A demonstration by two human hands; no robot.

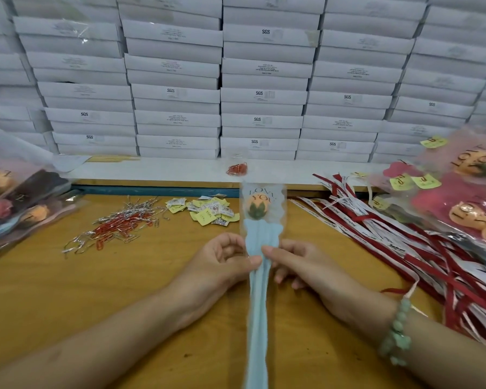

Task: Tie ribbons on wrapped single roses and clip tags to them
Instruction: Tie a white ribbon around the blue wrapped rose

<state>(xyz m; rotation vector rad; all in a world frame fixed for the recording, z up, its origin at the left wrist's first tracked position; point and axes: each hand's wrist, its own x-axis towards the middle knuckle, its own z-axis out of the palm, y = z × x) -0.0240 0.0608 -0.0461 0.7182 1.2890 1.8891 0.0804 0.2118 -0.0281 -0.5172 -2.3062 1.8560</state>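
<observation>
Pointing its orange bloom away from the person, the wrapped rose (260, 248) runs lengthwise down the middle of the view. Its long axis is near vertical in the picture, and the pale blue paper round the stem reaches the bottom edge. The clear sleeve over the bloom reads "LOVE YOU".

The left hand (227, 265) and right hand (300, 265) meet at the sleeve just below the bloom, palms turned inward. Each pinches the blue paper with its thumb on top and its fingers curled beneath. A green bead bracelet (396, 332) circles the right wrist.

On the wooden table (68, 290), yellow tags (208, 211) lie in a heap left of the bloom. Further left is a scatter of red and silver paper clips (118, 228). Red and white ribbons (404, 242) fan out on the right, under a pile of wrapped roses (460, 209). Stacked white boxes (264, 94) fill the background.
</observation>
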